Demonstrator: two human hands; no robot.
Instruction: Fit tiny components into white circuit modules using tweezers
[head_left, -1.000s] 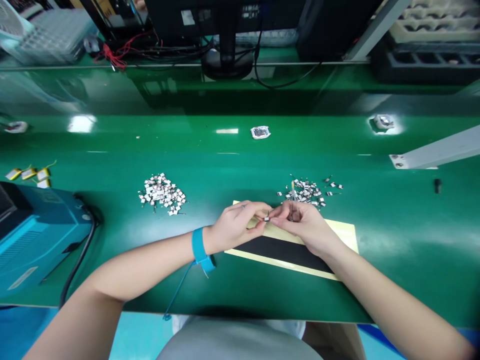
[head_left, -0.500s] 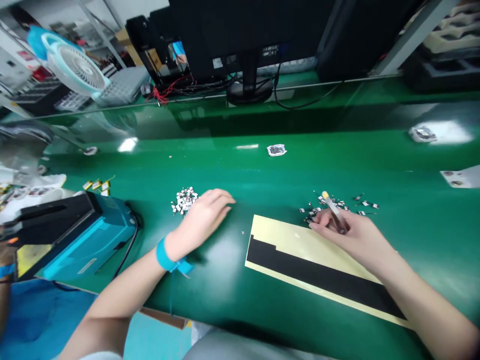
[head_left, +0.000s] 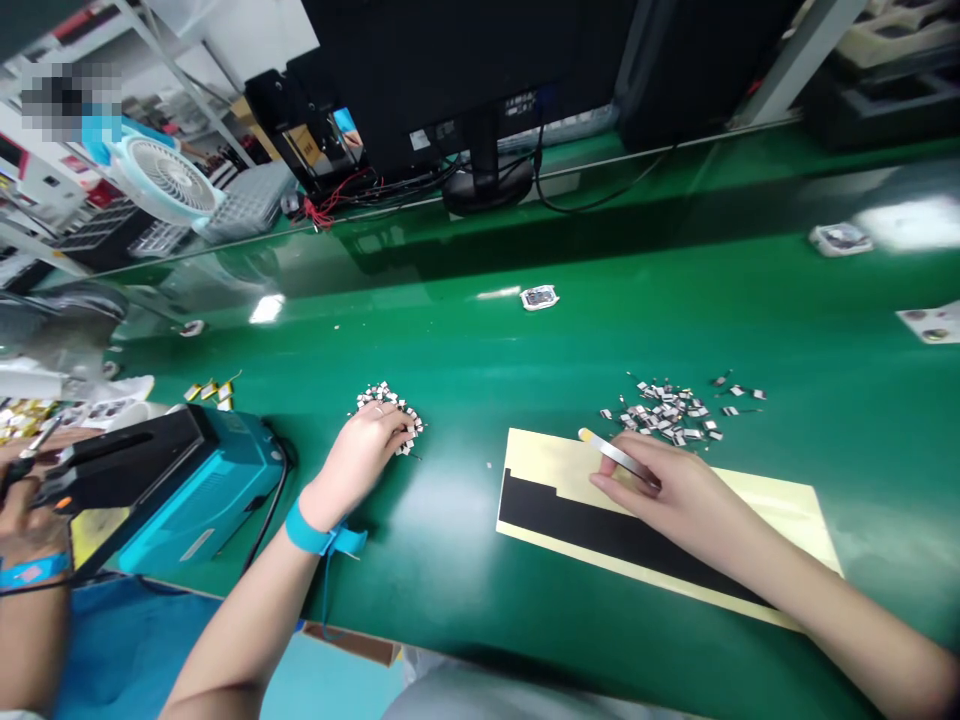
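My left hand, with a blue wrist strap, rests at a pile of small white components. Its thumb and fingers close together on a small white component at the pile's right side. My right hand grips metal tweezers with a yellow end, above a pale yellow sheet that bears a black strip. The tweezers' working tips are hidden by the hand. Just beyond this hand lies a second pile of small components with dark leads.
A blue-and-black device stands at the left, beside a co-worker's hand holding a tool. A small white-framed part lies farther back on the green table. A monitor and a fan stand behind.
My left hand has moved left and down onto its pile, and its fingers have closed. My right hand has drawn back from the right pile to over the sheet, tweezers still in it.
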